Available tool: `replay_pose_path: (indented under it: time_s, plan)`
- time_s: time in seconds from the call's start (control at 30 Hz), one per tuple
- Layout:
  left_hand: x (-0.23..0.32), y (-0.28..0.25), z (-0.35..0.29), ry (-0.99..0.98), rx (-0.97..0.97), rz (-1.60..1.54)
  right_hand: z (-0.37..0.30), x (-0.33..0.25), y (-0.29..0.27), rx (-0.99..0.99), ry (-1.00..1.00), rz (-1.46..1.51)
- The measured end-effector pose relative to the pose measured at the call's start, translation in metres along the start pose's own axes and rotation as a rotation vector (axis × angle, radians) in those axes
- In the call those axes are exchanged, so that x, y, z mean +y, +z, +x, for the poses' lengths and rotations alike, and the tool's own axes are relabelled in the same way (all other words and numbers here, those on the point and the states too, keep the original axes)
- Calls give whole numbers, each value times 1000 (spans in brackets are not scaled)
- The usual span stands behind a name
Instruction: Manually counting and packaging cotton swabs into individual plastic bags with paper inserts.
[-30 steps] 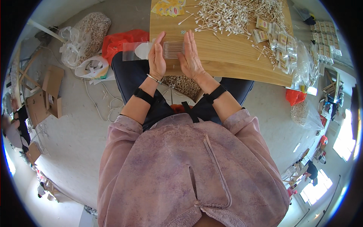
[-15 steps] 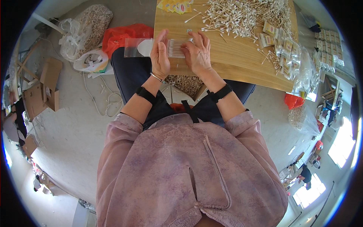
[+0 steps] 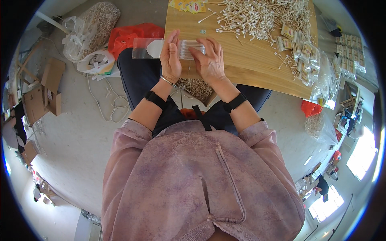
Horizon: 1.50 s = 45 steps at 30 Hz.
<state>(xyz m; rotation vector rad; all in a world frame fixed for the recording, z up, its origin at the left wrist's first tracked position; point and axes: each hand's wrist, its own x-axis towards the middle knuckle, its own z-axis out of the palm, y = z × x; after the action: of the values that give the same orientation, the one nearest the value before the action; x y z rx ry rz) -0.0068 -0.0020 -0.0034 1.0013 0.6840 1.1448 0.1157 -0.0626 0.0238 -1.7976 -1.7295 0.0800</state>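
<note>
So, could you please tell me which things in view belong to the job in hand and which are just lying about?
Seemingly part of the work: clear packet of cotton swabs, at left hand and right hand; loose swab pile; small packets on the table.

Apparently just lying about: red bag, cardboard box and white bag on the left.

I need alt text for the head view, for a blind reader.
A person's left hand and right hand flank a row of cotton swabs at the edge of a wooden table; clear plastic extends leftward. A loose swab pile lies farther right.
</note>
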Motion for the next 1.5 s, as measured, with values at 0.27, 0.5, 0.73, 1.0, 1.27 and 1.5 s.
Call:
replay_pose_path:
  time_s: [0.27,0.5,0.73,1.0,1.27,1.5]
  plan:
    - [1,-1,0,9,-20,8,8,-2,0,-48,96,-103]
    - [-2,-1,0,21,-16,19,19,5,-5,-194,101,-54]
    - [-5,0,1,53,-8,57,21,13,-9,-228,-10,-50]
    - [0,4,0,59,-92,139,26,13,-19,-172,121,119]
    - [6,8,3,1,-67,153,21,12,-18,-186,182,193]
    - [12,14,10,-38,-10,13,23,5,-24,-195,190,238]
